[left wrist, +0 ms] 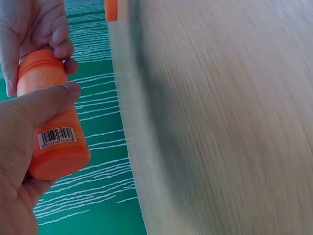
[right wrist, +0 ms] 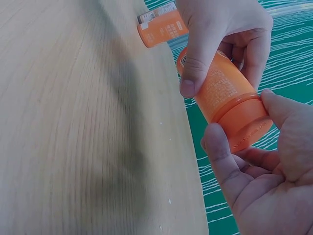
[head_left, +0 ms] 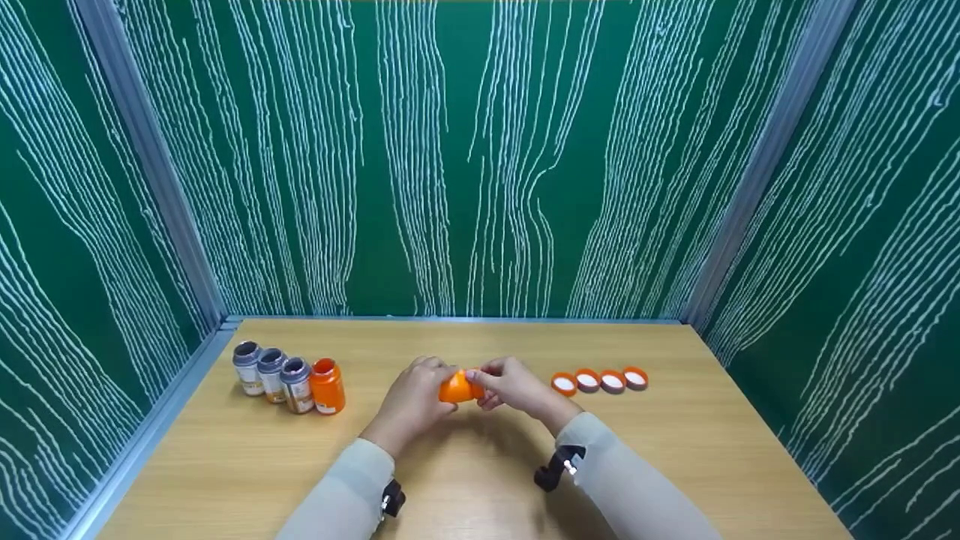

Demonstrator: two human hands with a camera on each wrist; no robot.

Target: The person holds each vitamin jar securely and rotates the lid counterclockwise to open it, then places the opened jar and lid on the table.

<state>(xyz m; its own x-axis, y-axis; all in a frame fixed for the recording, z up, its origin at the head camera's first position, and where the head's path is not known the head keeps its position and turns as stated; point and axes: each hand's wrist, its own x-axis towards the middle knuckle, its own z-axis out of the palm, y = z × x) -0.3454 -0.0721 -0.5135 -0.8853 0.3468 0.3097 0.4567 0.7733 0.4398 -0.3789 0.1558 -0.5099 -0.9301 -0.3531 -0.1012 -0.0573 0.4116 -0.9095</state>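
An orange plastic bottle [head_left: 455,388] is held tilted above the middle of the table. My left hand [head_left: 420,394] grips its body, the thumb lying along the side near the barcode label [left wrist: 57,137]. At the other end, my right hand [head_left: 514,384] pinches the orange screw cap [right wrist: 244,122] between thumb and fingers. The cap sits on the bottle's neck; whether it is tight cannot be told. In the right wrist view the cap end faces toward my right palm.
Three grey uncapped bottles [head_left: 298,386] and one orange uncapped bottle [head_left: 328,387] stand in a slanting row at the left. On the right, several orange-rimmed caps [head_left: 587,380] lie in a row, white insides up. Green, white-streaked panels [head_left: 465,187] border the wooden table [head_left: 480,495].
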